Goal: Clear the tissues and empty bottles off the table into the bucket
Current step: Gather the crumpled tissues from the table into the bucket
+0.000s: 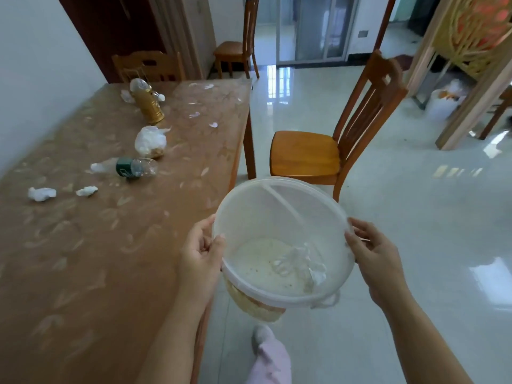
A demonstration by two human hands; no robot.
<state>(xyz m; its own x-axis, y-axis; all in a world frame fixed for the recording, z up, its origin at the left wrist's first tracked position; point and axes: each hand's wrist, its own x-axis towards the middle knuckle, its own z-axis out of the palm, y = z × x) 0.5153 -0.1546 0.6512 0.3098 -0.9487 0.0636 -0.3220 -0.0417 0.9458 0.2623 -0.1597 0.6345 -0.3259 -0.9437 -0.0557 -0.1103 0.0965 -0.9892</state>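
Bucket (263, 212) beside table (83, 245), rim in gripping fingers of left hand (201, 256) and right hand (374, 253); tissue (304, 261) inside

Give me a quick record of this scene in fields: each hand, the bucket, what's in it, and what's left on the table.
left hand: grips the bucket rim
right hand: holds the opposite rim
bucket: held off the table edge, above the floor
in bucket: one tissue
left to clear: bottle on its side; left tissue; right tissue
also on table: bag; gold jar
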